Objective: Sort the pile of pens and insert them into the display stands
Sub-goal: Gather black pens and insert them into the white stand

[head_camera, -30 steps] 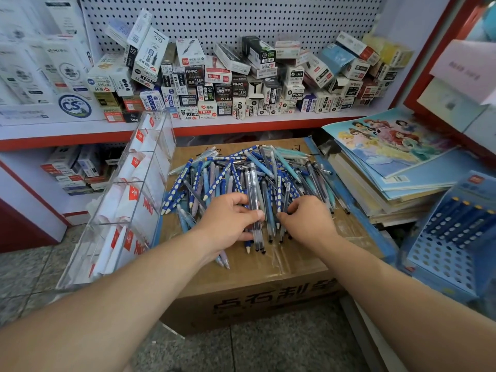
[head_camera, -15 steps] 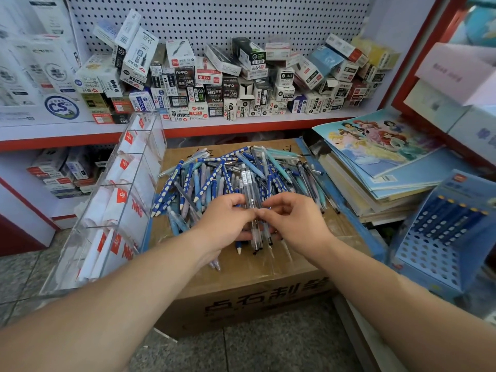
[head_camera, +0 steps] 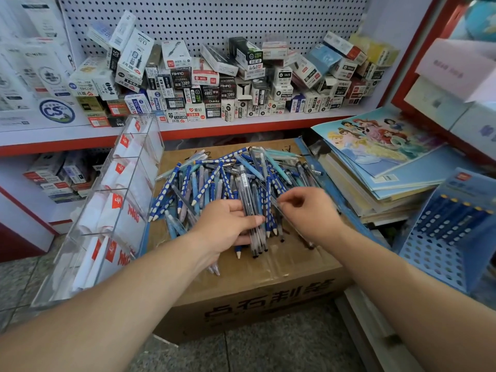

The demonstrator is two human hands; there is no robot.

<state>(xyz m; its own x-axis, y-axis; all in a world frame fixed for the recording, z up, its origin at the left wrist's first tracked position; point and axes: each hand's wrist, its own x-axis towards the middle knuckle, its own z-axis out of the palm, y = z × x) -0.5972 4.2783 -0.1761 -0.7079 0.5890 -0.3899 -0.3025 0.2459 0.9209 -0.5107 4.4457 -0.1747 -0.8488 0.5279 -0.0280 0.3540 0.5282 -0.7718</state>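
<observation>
Pen pile | on cardboard box, mostly unsorted | my left grip curls round clear pens | right grip pinches one more clear pen | blue stand, right, holds few pens; acrylic stand, left, shows none.

A white pegboard backs the upper shelf, whose front edge is red. Small stationery boxes crowd that shelf (some upright, many tipped or stacked askew). Beneath it at the left, more boxes sit in shadow. At the right a pale lilac wall meets a red frame. The floor is grey speckled tile. A brown carton stands on it, with a stack of books just beside it. The light is bright and even.
</observation>
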